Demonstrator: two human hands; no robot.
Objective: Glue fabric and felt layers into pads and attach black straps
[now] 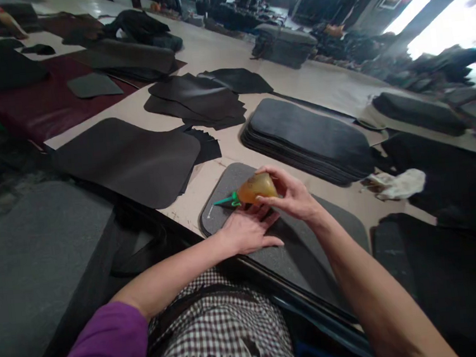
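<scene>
My right hand (292, 193) grips a squeeze bottle (259, 187) of amber liquid, probably glue, tipped on its side. Its green nozzle (224, 200) points left, close above the near-left corner of a dark grey rounded panel (304, 250). A short pale streak (210, 212) shows on the panel by the nozzle tip. Below the bottle, my left hand (251, 230) lies flat on the panel with its fingers spread, and it holds nothing. The panel rests along the table's front edge, partly covered by my hands and forearms.
Behind the panel is a stack of dark rounded pieces (309, 132). A large dark sheet (130, 155) lies to the left, with more sheets (200, 98) farther back. A crumpled white cloth (401, 184) sits at the right. Another bottle (10, 22) stands at the far left.
</scene>
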